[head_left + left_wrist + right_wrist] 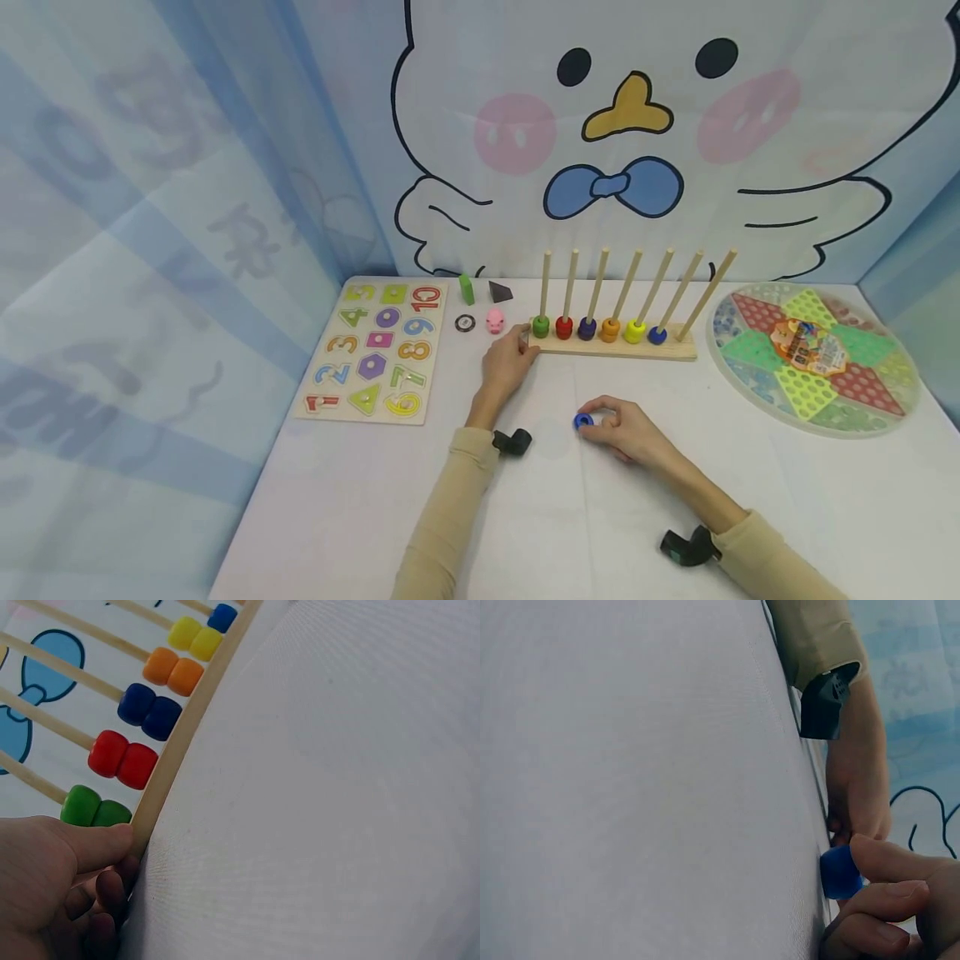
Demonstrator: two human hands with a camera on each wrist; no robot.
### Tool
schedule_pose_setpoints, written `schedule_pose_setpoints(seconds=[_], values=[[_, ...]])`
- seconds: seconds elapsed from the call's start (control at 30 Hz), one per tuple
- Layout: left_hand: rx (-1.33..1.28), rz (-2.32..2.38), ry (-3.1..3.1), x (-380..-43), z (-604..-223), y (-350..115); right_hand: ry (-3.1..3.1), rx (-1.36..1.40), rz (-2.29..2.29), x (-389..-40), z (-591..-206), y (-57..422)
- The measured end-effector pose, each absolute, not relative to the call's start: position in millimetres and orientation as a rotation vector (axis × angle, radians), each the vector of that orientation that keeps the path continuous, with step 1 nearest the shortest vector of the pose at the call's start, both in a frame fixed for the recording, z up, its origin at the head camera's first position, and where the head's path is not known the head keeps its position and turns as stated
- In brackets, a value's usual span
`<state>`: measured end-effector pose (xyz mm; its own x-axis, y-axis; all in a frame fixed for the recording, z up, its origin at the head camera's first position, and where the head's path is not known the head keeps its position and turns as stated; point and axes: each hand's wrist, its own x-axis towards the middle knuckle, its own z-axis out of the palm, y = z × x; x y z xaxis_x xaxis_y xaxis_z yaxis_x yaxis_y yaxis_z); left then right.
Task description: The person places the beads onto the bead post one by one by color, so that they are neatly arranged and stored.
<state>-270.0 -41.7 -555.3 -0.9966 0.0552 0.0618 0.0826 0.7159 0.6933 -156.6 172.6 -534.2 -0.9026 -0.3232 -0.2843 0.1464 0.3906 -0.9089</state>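
Note:
A wooden base point(615, 348) with a row of upright pegs stands towards the back of the table. Pairs of green, red point(124, 759), dark blue point(150, 712), orange and yellow beads sit on separate pegs, and one blue bead point(657, 336) on another. The rightmost peg point(708, 292) is bare. My left hand point(506, 364) grips the base's left end, thumb beside the green beads point(81, 805). In front of the base, my right hand point(628, 429) pinches a loose blue bead point(840, 872) between thumb and fingers, close to the tabletop.
At the left lies a number and shape puzzle board point(306, 392). Between it and the base are a green block point(467, 289), a dark grey piece point(500, 292), a pink pig figure point(495, 321) and a black ring-shaped piece point(465, 322). A round checkers board point(813, 358) lies at right.

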Motion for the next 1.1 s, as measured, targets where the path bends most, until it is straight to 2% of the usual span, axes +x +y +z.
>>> schedule_pose_setpoints(seconds=[0.17,0.3,0.9,1.1], values=[[-0.107,-1.169,-2.878,-269.9,-555.0,-42.3,2.374,-0.154,-1.435,-156.8,-531.7,170.6],[-0.107,-1.175,-2.872,-270.2,-553.8,-41.9,2.513,-0.138,-1.37,-163.1,-515.3,176.5],[-0.104,-1.177,-2.88,-270.5,-558.2,-42.9,2.97,-0.103,-1.609,-219.2,-371.0,244.3],[-0.108,-1.185,-2.879,-271.1,-558.4,-42.1,3.001,-0.062,-1.716,-229.6,-346.7,256.0]])
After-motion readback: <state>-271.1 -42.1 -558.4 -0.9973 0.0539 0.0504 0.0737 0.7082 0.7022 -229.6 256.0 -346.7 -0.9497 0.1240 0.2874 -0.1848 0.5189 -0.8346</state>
